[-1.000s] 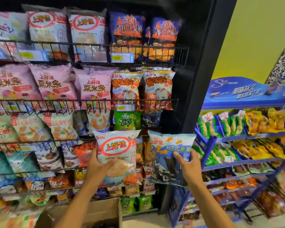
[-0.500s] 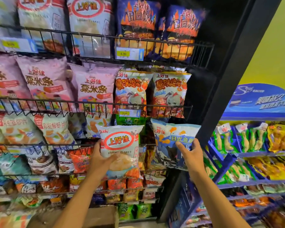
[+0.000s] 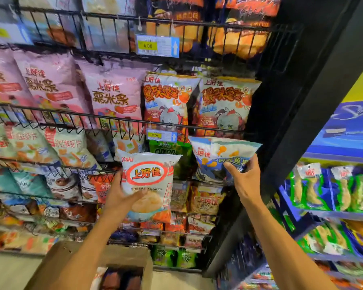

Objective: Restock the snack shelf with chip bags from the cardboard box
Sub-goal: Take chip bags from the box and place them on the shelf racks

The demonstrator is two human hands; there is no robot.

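While the person faces the snack shelf (image 3: 113,119), each hand carries one bag up toward its wire tiers. The left hand (image 3: 122,197), at about seven o'clock from the middle of the view, holds a white shrimp flakes bag (image 3: 149,178). Its thumb lies across the front and its fingers curl behind the lower left edge. The bag is upright, in front of the third tier down.

The right hand (image 3: 242,181), at about four o'clock, grips the lower right corner of a blue-and-white bag (image 3: 218,153). This bag is tilted, its top leaning toward ten o'clock, just under the rail that bears a yellow price tag (image 3: 161,136). It looks to be at the gap at three o'clock of the green onion bags (image 3: 168,151). Whether its base rests on the wire cannot be told. Neither bag is let go.

The shelf reads as mostly full. Pink bags (image 3: 113,95) and crab-print bags (image 3: 222,101) fill the tier at twelve o'clock of the hands, and the lower tiers are packed.

The cardboard box (image 3: 71,266), at six o'clock and low in the view, stands open with dark packets showing inside, so there is stock left. By judgement the task is partway through. These two bags need seating behind their rails, and more trips to the box come after that. How many packets the box holds cannot be seen.
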